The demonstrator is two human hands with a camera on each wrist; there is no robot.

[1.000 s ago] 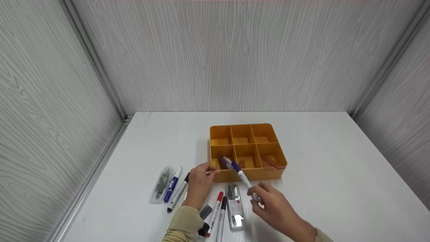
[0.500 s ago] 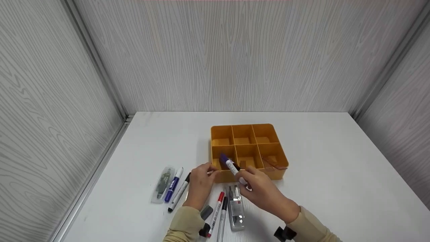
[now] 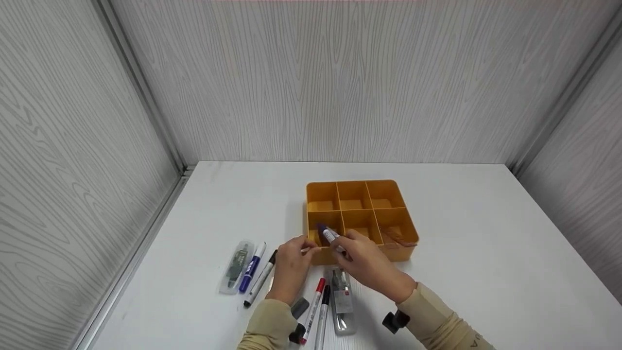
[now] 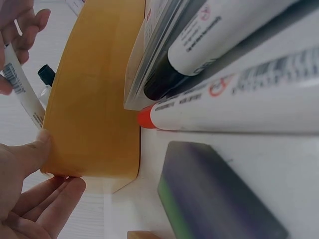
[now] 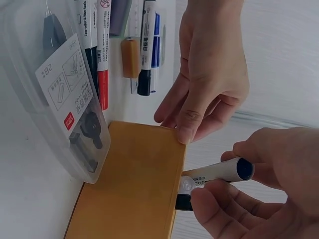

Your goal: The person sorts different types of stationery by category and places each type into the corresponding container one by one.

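An orange six-compartment box (image 3: 401, 253) stands on the white table. My left hand (image 3: 291, 265) pinches its near left corner, thumb on the rim and fingers against the side. In my right hand (image 3: 371, 262) is a white marker (image 3: 330, 236), held between thumb and fingers. The marker slants over the front wall, its purple-blue capped end down inside the front left compartment. Its dark blue tail end shows in the right wrist view. Beside it, a black-capped piece with a clear body (image 5: 184, 200) sticks up past the rim.
In front of the box lie a clear compass case (image 3: 343, 304), a red-capped marker (image 3: 313, 308), a black-capped marker (image 3: 323, 316) and a dark grey block (image 3: 300, 307). Further left are a black-ended marker (image 3: 260, 279), a blue marker (image 3: 251, 270) and another clear case (image 3: 236, 267).
My right hand has moved left and up towards the box, lowering the marker's capped end into the front left compartment. The left hand stays at the corner.
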